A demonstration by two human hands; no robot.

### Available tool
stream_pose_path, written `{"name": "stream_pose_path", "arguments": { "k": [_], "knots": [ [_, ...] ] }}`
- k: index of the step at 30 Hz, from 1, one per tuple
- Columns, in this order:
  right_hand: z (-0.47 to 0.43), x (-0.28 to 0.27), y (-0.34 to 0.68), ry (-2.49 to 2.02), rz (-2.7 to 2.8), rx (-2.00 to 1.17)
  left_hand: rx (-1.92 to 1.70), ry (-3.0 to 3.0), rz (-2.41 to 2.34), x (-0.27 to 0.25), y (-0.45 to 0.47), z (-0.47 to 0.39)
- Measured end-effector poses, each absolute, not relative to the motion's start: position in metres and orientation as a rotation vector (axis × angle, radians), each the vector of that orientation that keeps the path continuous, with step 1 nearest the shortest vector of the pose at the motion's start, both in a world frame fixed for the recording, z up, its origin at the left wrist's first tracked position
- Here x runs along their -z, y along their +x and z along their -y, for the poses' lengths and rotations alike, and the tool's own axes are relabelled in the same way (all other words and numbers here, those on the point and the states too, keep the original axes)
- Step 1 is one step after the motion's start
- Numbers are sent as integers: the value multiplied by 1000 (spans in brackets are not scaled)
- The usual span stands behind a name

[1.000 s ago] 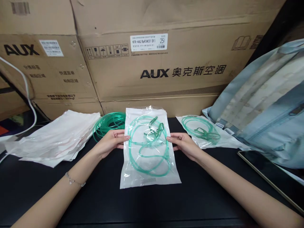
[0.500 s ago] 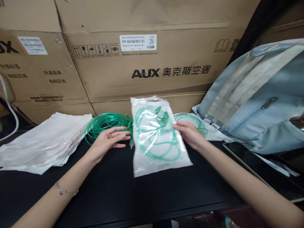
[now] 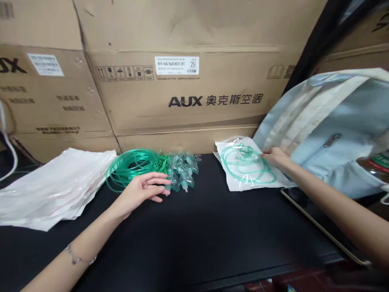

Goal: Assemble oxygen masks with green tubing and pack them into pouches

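My right hand (image 3: 275,157) pinches the right edge of a clear-fronted bag (image 3: 234,178) at the right of the black table. Through its film shows a loop of green tubing (image 3: 226,156). Another white bag lies partly hidden beneath it. My left hand (image 3: 146,188) hovers with fingers apart, holding nothing, in front of a coil of green tubing (image 3: 121,164). Beside the coil are green straps (image 3: 162,163) and several clear plastic pieces (image 3: 184,168), too small to identify exactly. A stack of white bags (image 3: 60,182) lies at the left.
Large cardboard boxes (image 3: 188,117) stand like a wall behind the black table (image 3: 188,239). A light blue backpack (image 3: 322,166) leans at the right. In front of it lies a flat dark device (image 3: 304,207), partly under my right forearm. A white cable (image 3: 9,150) hangs at far left.
My right hand has carried the bag of tubing from the middle to the right, onto the other bag there. The clear plastic pieces are now uncovered. My left hand has stayed nearly in place.
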State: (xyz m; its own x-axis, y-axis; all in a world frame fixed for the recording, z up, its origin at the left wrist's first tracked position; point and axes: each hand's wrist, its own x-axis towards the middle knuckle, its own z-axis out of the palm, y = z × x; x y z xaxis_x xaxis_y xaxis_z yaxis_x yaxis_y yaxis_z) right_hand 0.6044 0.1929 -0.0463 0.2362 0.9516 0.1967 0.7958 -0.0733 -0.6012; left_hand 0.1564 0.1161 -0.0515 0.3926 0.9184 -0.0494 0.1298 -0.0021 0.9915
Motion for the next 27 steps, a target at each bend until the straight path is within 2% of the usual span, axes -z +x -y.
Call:
{"name": "stream_pose_path", "arguments": {
  "k": [4,10,14,19,22,27],
  "knots": [
    [-201,45,600,-2357,1542,-144,-758,1478,-996,53,158,-115],
    [-190,28,575,-2456,1709,54,-726,1497,-995,56,160,-114],
    [-167,29,537,-2166,2039,190,-721,1517,-995,59,161,-115],
    [-150,53,520,-1491,2747,0,-681,1624,-968,66,163,-114],
    [-153,58,535,-1464,2827,-76,-639,1717,-950,72,164,-113],
    [-155,39,532,-1393,2842,38,-617,2036,-941,80,162,-112]
  ]
}}
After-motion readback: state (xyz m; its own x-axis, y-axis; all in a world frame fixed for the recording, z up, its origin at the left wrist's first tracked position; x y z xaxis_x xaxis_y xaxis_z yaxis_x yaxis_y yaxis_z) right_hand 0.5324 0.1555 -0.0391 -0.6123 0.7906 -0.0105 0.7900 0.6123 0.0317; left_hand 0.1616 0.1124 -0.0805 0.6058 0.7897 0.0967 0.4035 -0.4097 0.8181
